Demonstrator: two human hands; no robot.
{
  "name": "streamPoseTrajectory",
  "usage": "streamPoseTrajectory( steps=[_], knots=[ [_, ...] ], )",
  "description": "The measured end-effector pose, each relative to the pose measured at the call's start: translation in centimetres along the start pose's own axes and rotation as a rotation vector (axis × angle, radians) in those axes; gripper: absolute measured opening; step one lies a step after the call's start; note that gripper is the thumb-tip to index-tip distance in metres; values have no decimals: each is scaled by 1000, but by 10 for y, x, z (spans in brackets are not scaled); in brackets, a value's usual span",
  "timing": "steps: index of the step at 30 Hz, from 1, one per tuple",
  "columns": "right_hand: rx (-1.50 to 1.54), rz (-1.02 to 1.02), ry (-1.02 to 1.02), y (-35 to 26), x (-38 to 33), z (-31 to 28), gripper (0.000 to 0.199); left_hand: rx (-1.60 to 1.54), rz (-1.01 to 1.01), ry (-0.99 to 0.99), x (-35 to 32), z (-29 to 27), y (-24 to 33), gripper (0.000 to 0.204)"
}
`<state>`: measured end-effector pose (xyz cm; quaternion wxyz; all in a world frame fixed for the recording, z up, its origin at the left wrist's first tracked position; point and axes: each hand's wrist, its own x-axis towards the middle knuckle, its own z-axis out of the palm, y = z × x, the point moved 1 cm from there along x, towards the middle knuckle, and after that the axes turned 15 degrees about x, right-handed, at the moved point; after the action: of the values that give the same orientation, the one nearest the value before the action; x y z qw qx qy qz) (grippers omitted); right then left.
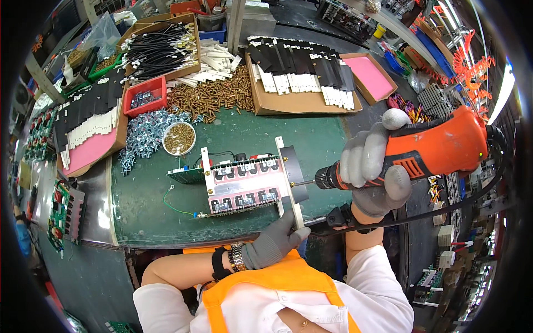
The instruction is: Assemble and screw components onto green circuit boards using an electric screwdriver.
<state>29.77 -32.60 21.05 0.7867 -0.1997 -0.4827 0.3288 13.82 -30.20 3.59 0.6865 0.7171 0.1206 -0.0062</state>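
My right hand (375, 161), in a grey glove, is wrapped round an orange and black power drill (433, 145). Its bit (306, 182) points left and meets a brass screw at the right side of a circuit board assembly (244, 183). That assembly carries rows of black and silver components on a pale pink face. A white strip (290, 191) runs along its right end, with a black plate (296, 166) beside it. The strip's near end is pinched by my gloved left hand (275, 241). Another white strip (207, 172) crosses the assembly's left end.
Brass fasteners (216, 91) and silver screws (147, 133) lie heaped behind on the green mat (144, 205), near a white cup (179, 139) and a red bin (145, 95). Cardboard boxes (305, 105) hold black and white strips. The drill's black cable (444, 210) hangs at right.
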Motion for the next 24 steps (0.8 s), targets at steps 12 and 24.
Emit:
streamPoseTrajectory(
  steps=[12,24],
  knots=[
    [-9,13,24,12,-3,1,61,-49,-23,-34,0,-1,-2,31],
    [-41,52,-26,20,2,4,43,-138,-91,-137,1,-8,7,31]
  ],
)
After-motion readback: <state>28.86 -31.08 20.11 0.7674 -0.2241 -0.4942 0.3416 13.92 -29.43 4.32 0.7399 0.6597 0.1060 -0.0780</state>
